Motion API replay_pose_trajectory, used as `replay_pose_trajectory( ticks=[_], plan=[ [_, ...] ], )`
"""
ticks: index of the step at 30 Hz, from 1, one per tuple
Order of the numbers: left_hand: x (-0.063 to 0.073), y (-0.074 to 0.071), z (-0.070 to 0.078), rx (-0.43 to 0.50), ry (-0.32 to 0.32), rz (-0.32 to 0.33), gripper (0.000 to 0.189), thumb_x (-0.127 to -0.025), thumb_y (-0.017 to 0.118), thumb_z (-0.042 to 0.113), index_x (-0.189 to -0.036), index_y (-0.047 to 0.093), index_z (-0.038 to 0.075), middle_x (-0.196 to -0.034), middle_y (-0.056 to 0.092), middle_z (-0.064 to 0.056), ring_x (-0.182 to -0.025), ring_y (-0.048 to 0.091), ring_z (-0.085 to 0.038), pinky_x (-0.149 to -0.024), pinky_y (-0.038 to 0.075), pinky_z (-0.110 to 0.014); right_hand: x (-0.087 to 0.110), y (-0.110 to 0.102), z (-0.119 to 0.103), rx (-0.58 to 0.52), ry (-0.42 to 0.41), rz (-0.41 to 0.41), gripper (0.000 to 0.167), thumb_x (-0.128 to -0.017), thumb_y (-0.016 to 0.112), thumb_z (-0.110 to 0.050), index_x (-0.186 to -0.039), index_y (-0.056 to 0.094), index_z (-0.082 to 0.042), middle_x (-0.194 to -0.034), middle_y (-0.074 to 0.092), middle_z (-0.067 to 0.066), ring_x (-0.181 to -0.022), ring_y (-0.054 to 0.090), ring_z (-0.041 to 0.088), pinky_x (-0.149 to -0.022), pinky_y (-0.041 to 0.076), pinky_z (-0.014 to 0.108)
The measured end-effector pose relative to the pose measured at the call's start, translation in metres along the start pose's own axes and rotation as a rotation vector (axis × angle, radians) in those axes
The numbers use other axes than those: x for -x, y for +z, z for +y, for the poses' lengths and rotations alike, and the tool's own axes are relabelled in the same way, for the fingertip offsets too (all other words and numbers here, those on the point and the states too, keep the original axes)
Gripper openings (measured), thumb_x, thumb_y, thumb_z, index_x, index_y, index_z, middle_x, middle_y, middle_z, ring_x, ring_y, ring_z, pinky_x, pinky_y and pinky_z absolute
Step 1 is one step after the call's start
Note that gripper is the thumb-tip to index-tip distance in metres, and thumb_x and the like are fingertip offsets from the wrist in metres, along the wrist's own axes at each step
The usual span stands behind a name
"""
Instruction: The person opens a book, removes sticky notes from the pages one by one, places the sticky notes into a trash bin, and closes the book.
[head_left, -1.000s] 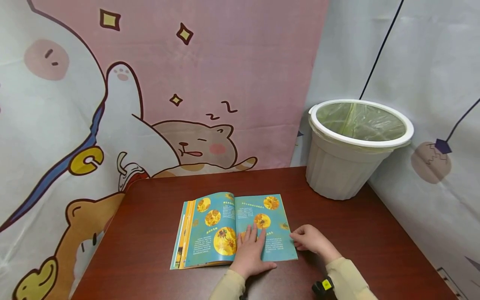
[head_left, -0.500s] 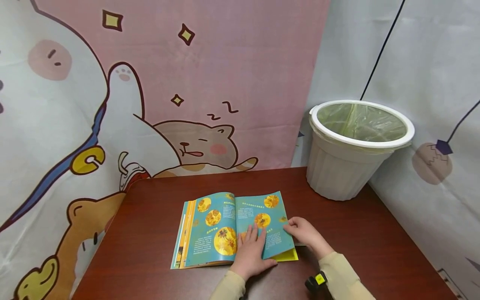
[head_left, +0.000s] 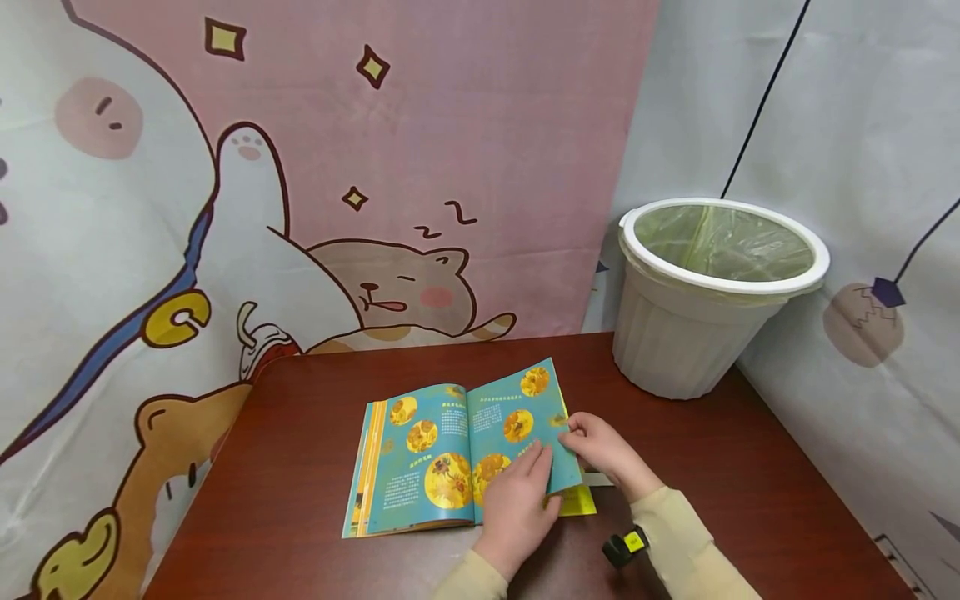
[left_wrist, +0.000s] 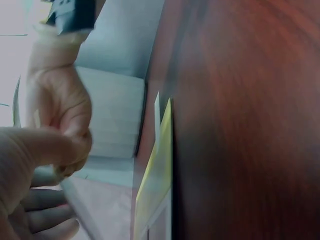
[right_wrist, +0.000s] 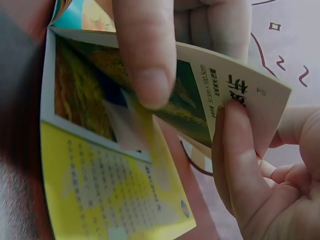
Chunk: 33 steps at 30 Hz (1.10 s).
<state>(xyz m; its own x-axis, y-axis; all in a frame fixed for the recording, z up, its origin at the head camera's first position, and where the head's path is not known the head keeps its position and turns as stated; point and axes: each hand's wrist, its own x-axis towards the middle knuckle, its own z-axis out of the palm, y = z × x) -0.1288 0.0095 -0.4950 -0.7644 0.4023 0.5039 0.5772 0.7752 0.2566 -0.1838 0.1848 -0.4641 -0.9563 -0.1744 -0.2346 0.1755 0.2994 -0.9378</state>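
Observation:
An open picture book (head_left: 408,487), with blue pages and round sunflower pictures, lies on the table. My right hand (head_left: 609,452) pinches the outer edge of its right-hand page (head_left: 501,412), which tilts up off the pages beneath. Near the lower edge, my left hand (head_left: 519,510) has its fingers on the page's upper face. In the right wrist view its thumb (right_wrist: 150,65) is at the underside, so the page sits between thumb and fingers. A yellow page (right_wrist: 120,195) shows below the raised one. A pale strip (head_left: 597,479) juts from the book's right side.
A white bin (head_left: 675,333) lined with a translucent bag stands at the back right of the dark red table (head_left: 300,467). Behind it hangs a cartoon-printed cloth (head_left: 525,167). A dark strap device (head_left: 626,546) is on the right wrist.
My right hand has lifted the page's outer edge and moved left and upward with it. My left hand has shifted slightly right, toward the page's lower edge. The yellow page beneath has come into view.

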Motion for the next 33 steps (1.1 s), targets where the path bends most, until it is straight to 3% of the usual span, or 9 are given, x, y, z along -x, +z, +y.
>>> replay_pose_trajectory(
  ticks=[8, 11, 14, 17, 20, 24, 28, 33],
  plan=[
    [0.002, 0.005, -0.003, -0.035, -0.064, 0.256, 0.045, -0.068, 0.080, 0.004, -0.112, 0.071, 0.003, -0.100, 0.074, -0.005, -0.075, 0.071, -0.016, -0.057, 0.054, -0.026, -0.005, 0.007, -0.005, -0.056, -0.110, -0.051, 0.030, -0.103, 0.055, -0.021, -0.105, 0.051, 0.009, -0.081, 0.058, 0.011, -0.072, 0.064, 0.021, -0.068, 0.058, 0.034],
    [0.003, 0.004, -0.009, 0.020, -0.114, 0.359, 0.040, -0.071, 0.075, -0.001, -0.111, 0.072, 0.002, -0.086, 0.074, -0.006, -0.061, 0.067, -0.016, -0.048, 0.050, -0.027, -0.008, 0.011, -0.003, -0.072, -0.166, -0.030, 0.034, -0.103, 0.055, -0.025, -0.109, 0.052, 0.009, -0.091, 0.064, 0.015, -0.080, 0.067, 0.026, -0.073, 0.058, 0.037],
    [0.006, 0.000, -0.015, 0.119, -0.194, 0.446, 0.038, -0.074, 0.071, -0.005, -0.112, 0.072, 0.000, -0.083, 0.074, -0.009, -0.063, 0.068, -0.019, -0.050, 0.052, -0.030, -0.010, 0.018, 0.000, -0.022, -0.219, 0.044, 0.029, -0.102, 0.058, -0.022, -0.110, 0.056, 0.006, -0.099, 0.068, 0.014, -0.091, 0.069, 0.029, -0.079, 0.057, 0.038],
    [0.010, -0.005, -0.020, 0.251, -0.293, 0.513, 0.035, -0.078, 0.068, -0.009, -0.112, 0.073, -0.002, -0.091, 0.075, -0.012, -0.074, 0.072, -0.022, -0.058, 0.056, -0.033, -0.013, 0.027, 0.004, 0.082, -0.272, 0.119, 0.025, -0.099, 0.063, -0.018, -0.115, 0.061, 0.001, -0.108, 0.068, 0.011, -0.099, 0.067, 0.028, -0.086, 0.055, 0.038],
    [0.016, -0.010, -0.023, 0.349, -0.389, 0.564, 0.027, -0.082, 0.068, -0.009, -0.108, 0.074, -0.002, -0.096, 0.075, -0.012, -0.081, 0.072, -0.020, -0.061, 0.057, -0.031, -0.016, 0.037, 0.011, 0.199, -0.331, 0.140, 0.034, -0.097, 0.066, -0.017, -0.127, 0.061, -0.004, -0.122, 0.065, 0.009, -0.112, 0.062, 0.028, -0.095, 0.050, 0.043],
    [0.027, -0.015, -0.028, 0.427, -0.471, 0.643, 0.017, -0.083, 0.068, -0.011, -0.095, 0.074, -0.003, -0.085, 0.074, -0.009, -0.069, 0.065, -0.010, -0.055, 0.052, -0.021, -0.017, 0.052, 0.018, 0.293, -0.405, 0.047, 0.052, -0.096, 0.067, -0.020, -0.143, 0.050, -0.004, -0.141, 0.054, 0.014, -0.130, 0.051, 0.033, -0.104, 0.042, 0.051],
    [0.035, -0.019, -0.034, 0.465, -0.547, 0.726, 0.011, -0.081, 0.070, -0.012, -0.086, 0.074, -0.003, -0.075, 0.072, -0.006, -0.058, 0.055, -0.004, -0.047, 0.045, -0.017, -0.015, 0.070, 0.021, 0.384, -0.436, -0.077, 0.067, -0.095, 0.068, -0.032, -0.151, 0.040, -0.009, -0.152, 0.043, 0.012, -0.139, 0.039, 0.035, -0.107, 0.037, 0.056],
    [0.041, -0.028, -0.041, 0.482, -0.651, 0.789, 0.009, -0.083, 0.071, -0.010, -0.086, 0.074, -0.003, -0.074, 0.071, -0.007, -0.060, 0.054, -0.003, -0.047, 0.044, -0.016, -0.015, 0.093, 0.023, 0.492, -0.481, -0.170, 0.081, -0.092, 0.067, -0.047, -0.158, 0.028, -0.017, -0.160, 0.029, 0.003, -0.145, 0.031, 0.027, -0.109, 0.036, 0.051]
  ],
)
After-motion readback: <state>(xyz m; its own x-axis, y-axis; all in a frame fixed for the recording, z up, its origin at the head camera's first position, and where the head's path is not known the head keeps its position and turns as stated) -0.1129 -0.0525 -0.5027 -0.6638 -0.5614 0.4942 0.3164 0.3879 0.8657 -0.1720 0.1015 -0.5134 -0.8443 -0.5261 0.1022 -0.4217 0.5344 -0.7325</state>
